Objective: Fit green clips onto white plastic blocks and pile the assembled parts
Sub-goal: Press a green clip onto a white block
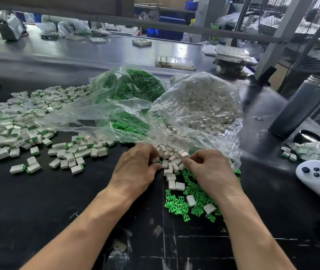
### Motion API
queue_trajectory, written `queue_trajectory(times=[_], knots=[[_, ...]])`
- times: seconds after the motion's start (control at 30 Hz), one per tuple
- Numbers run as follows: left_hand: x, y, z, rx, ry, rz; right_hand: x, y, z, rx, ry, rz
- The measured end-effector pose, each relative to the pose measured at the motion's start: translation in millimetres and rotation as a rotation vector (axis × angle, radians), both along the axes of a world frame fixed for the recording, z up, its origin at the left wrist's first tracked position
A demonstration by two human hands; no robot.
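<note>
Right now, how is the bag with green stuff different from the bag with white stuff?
The green bag holds small green clips; the white bag holds white blocks. The green bag lies further left and back; the white bag sits to the right, with its mouth spilling blocks by both hands. The left hand and right hand work at the white bag's opening and neither touches the green bag. Both are clear, crinkled plastic, lying open on the black table.

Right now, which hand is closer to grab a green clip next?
The right hand, probably. The loose green clips lie on the table just under and beside it, while the left hand sits further left, at the spilled white blocks. Both hands have fingers curled in the blocks.
</note>
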State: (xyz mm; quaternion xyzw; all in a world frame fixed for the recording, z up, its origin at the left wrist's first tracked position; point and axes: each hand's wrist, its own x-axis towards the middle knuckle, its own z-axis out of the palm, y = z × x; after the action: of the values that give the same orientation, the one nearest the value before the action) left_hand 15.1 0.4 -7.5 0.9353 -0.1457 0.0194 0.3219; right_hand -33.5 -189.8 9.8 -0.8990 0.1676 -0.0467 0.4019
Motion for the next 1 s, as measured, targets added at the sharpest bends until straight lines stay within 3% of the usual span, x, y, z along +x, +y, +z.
queue_trajectory(times=[0.2,0.47,0.83,1.0], knots=[[3,1,-2,-0.006,0.037,0.000,-3,-1,5,-0.012,0.081,0.007],[7,0,-4,0.014,0.051,-0.010,0,9,5,-0.204,0.172,0.009],[4,2,-7,-0.146,0.093,0.049,1,14,6,-0.302,0.194,0.013],[3,2,-4,-0.376,0.094,0.096,-2,19,5,-0.290,0.158,0.050]])
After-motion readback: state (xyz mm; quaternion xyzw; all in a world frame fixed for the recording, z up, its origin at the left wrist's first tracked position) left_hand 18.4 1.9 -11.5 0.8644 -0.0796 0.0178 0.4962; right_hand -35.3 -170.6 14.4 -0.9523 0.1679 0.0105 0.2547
